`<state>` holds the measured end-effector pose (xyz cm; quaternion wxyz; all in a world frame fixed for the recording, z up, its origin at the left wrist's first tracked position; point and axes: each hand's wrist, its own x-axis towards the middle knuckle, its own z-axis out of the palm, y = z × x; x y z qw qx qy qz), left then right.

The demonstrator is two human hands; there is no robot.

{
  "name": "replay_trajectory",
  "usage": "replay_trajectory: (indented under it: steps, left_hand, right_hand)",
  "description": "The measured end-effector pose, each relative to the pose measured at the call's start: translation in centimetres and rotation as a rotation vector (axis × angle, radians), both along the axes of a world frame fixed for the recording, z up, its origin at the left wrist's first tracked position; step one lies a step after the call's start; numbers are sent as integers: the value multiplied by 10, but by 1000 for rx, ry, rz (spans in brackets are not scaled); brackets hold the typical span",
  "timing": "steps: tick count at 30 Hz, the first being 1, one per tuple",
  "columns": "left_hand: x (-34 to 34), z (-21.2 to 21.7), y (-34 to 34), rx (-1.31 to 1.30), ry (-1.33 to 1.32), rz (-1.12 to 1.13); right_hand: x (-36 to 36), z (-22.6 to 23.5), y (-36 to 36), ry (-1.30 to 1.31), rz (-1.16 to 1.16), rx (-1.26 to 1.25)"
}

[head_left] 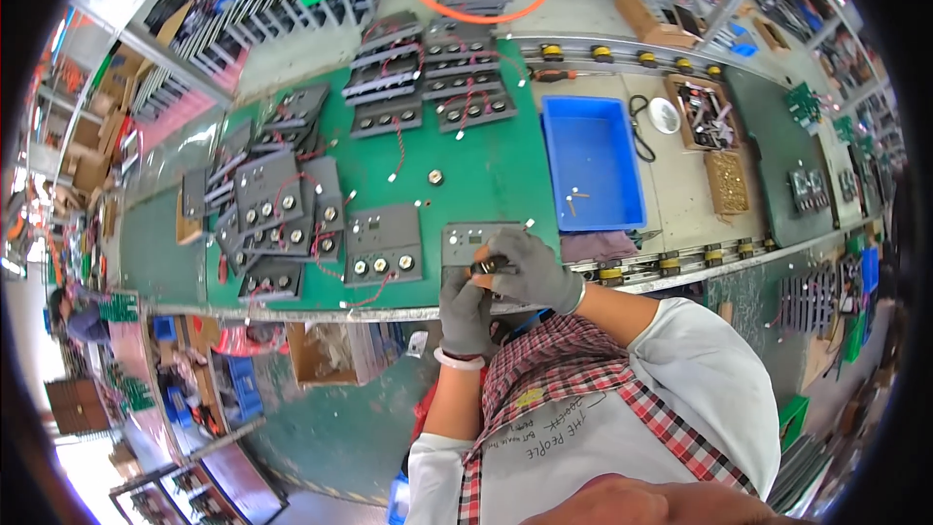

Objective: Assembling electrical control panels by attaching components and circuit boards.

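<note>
Both my hands wear grey gloves and meet over the front edge of the green mat (486, 180). My right hand (533, 270) is closed, its fingers bent around a small dark part (489, 266) whose kind I cannot make out. Against that same spot my left hand (466, 313) is closed too, fingertips touching my right hand's. Beneath them lies a dark grey panel (465, 237), partly covered by my gloves. Just left, another grey panel (384, 231) carries three round metal-topped fittings and a red wire. One loose round fitting (435, 176) sits farther back on the mat.
A heap of grey panels (267, 194) fills the mat's left; stacked panels (471, 87) stand at the back. On the right are a blue tray (595, 160) with a few small pieces, scissors (640, 126), a white tape roll (665, 116) and a box of brass-coloured parts (727, 183).
</note>
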<state>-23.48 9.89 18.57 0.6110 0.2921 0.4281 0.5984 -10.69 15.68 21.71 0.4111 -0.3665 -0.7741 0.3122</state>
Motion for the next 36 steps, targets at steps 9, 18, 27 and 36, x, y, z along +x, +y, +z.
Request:
replay_trajectory:
  steps: [9, 18, 27, 36]
  left_hand:
    - [-12, -18, -18, 41, -533, -132]
    - [-7, -35, -25, -40, -705, -134]
    - [-1, -41, -38, -142, -875, -105]
    - [1, -29, -42, -119, -913, -81]
  right_hand:
    - [13, -11, 6, -35, 72, -43]
    - [13, -15, -7, -381, 236, 139]
    - [16, -14, -10, -386, 389, 184]
    - [12, -26, -15, -288, 368, 229]
